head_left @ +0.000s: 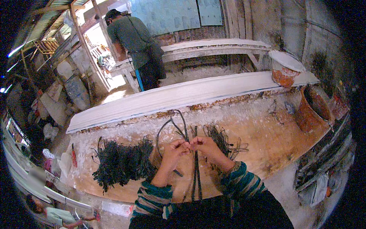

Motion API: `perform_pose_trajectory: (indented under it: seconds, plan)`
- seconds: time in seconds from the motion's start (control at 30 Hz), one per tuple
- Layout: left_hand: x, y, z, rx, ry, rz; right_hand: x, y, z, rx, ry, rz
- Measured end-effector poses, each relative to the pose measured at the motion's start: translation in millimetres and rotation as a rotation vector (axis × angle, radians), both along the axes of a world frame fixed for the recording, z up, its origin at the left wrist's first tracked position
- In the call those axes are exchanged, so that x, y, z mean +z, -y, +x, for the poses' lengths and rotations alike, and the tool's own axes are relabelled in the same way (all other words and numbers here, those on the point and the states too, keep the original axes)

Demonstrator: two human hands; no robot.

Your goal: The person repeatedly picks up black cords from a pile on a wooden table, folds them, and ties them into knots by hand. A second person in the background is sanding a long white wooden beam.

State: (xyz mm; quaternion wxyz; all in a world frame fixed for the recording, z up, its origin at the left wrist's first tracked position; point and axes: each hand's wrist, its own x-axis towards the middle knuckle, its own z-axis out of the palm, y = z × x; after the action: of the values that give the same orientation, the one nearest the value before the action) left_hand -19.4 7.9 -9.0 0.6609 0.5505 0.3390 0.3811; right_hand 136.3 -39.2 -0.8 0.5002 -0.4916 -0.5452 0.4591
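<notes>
I watched the left hand (172, 152) and right hand (207, 148) pinch black strips (196, 164), seemingly unfinished; left of their fingers (178, 144) lay a dark bundle (124, 159), perhaps done; right, loose strands (219, 138), likely left.

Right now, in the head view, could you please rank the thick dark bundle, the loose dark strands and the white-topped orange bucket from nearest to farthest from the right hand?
1. Loose dark strands: just right of the right hand.
2. Thick dark bundle: on the left, beyond the left hand.
3. White-topped orange bucket: far right, at the white board's right end.
</notes>
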Motion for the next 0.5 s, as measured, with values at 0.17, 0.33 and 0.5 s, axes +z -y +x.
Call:
perform_pose_trajectory:
  seconds: [0.17,0.33,0.5]
  plan:
    - [8,4,1,0.020,-0.013,-0.067,8,3,-2,0.042,-0.076,-0.010]
    - [11,6,2,0.032,0.030,-0.077,-2,-2,-1,0.066,-0.095,0.007]
    - [10,5,1,0.064,0.077,-0.066,-7,-4,0,0.089,-0.128,0.035]
